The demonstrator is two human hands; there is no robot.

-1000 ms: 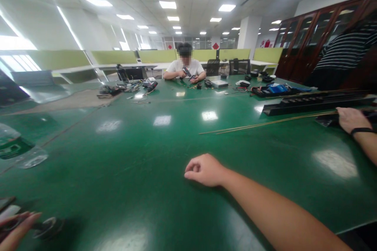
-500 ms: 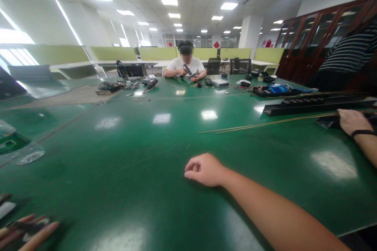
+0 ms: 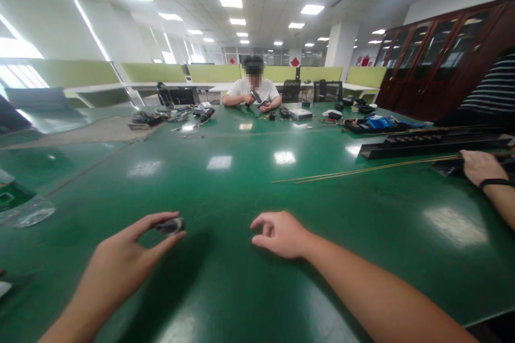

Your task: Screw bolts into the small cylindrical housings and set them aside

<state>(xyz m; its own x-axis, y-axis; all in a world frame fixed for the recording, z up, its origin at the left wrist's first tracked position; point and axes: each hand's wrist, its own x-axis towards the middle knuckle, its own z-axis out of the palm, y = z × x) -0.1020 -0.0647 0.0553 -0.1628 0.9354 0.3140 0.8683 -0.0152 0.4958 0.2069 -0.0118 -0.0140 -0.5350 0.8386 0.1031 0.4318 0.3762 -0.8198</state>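
My left hand (image 3: 124, 252) is held over the green table (image 3: 225, 289), thumb and forefinger pinching a small dark grey rounded part (image 3: 172, 226) with a paler ring-like end. Its exact kind is too blurred to make out. To the right, my right hand (image 3: 277, 233) rests on the tabletop with fingers loosely curled. A gap shows between its thumb and forefinger, and nothing is seen in it. The two hands are apart.
Two thin brass-coloured rods (image 3: 341, 172) lie beside a long black metal channel (image 3: 402, 147). Another person's hand (image 3: 480, 166) reaches in at right. Across the table a person (image 3: 253, 88) handles a tool. A plastic bottle (image 3: 18, 201) is at left; a tool tray (image 3: 374, 124) sits at far right.
My left hand has moved from the lower left corner up and right, carrying the small dark part. My right thumb and forefinger have parted slightly. The person in stripes shifted right.
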